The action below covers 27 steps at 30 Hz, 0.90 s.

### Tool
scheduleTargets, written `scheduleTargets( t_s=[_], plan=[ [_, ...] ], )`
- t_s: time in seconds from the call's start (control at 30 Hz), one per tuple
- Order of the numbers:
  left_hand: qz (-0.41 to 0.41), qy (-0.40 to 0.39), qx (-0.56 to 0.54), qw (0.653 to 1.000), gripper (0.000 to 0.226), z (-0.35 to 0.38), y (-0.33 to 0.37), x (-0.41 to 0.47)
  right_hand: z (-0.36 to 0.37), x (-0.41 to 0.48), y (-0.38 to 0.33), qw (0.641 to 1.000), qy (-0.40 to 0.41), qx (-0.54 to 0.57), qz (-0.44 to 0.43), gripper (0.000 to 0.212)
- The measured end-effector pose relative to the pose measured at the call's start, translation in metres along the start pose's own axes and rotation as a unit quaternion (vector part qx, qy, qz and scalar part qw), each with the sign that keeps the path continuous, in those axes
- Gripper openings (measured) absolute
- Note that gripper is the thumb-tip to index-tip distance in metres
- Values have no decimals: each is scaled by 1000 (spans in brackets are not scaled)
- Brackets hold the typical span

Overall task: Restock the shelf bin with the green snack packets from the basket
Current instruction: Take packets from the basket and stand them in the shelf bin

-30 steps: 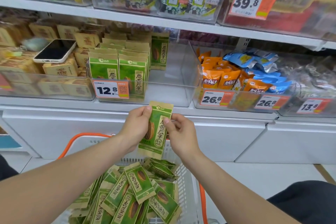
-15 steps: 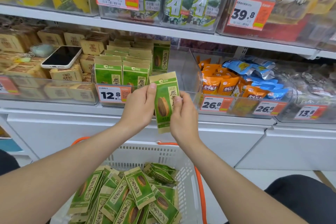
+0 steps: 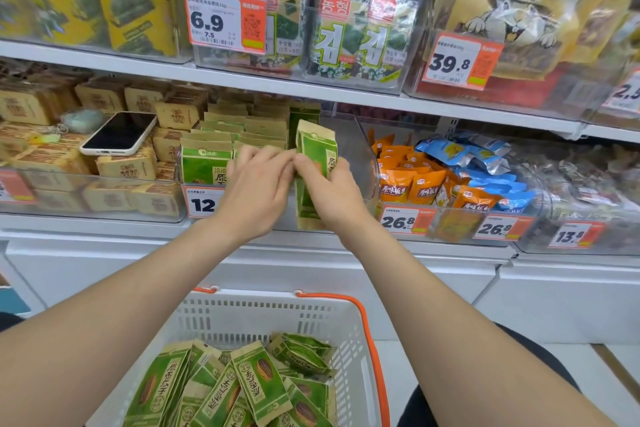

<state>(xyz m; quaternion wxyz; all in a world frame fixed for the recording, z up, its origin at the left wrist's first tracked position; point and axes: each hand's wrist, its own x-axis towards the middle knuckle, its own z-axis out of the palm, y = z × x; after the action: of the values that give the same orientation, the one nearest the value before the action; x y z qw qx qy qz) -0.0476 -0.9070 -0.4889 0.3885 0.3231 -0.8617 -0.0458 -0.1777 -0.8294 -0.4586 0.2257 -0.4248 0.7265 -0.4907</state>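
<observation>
Upright at the clear shelf bin's (image 3: 360, 163) front, a green snack packet (image 3: 317, 152) is held by both hands. My left hand (image 3: 256, 191) pinches its left edge and my right hand (image 3: 329, 191) grips its right side. To the left in the same bin stand rows of matching green packets (image 3: 207, 163); the bin's right part shows bare floor. Below, a white basket (image 3: 263, 315) with orange handles holds several loose green packets (image 3: 242, 388).
A phone (image 3: 119, 132) lies on tan packets (image 3: 124, 166) in the left bin. Orange and blue snack bags (image 3: 440, 177) fill the bin to the right. A shelf (image 3: 242, 78) with seaweed packs runs overhead. White cabinets (image 3: 450, 281) stand below.
Both hands have lifted the green packet from above the basket up and forward to the bin's front, to the right of the stocked rows. The camera has tilted up.
</observation>
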Motion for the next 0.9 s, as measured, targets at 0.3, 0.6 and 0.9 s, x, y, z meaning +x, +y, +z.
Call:
scheduleTargets(
  t_s=[0.3, 0.6, 0.9],
  plan=[
    [15, 13, 193, 981, 69, -6, -19, 2, 3, 42, -12, 991, 47, 31, 122, 66],
    [12, -16, 338, 941, 94, -5, -37, 21, 7, 95, -34, 988, 34, -121, 89, 83],
    [57, 4, 333, 941, 71, 0, -48, 33, 29, 169, 3, 982, -8, -165, 90, 82]
  ],
)
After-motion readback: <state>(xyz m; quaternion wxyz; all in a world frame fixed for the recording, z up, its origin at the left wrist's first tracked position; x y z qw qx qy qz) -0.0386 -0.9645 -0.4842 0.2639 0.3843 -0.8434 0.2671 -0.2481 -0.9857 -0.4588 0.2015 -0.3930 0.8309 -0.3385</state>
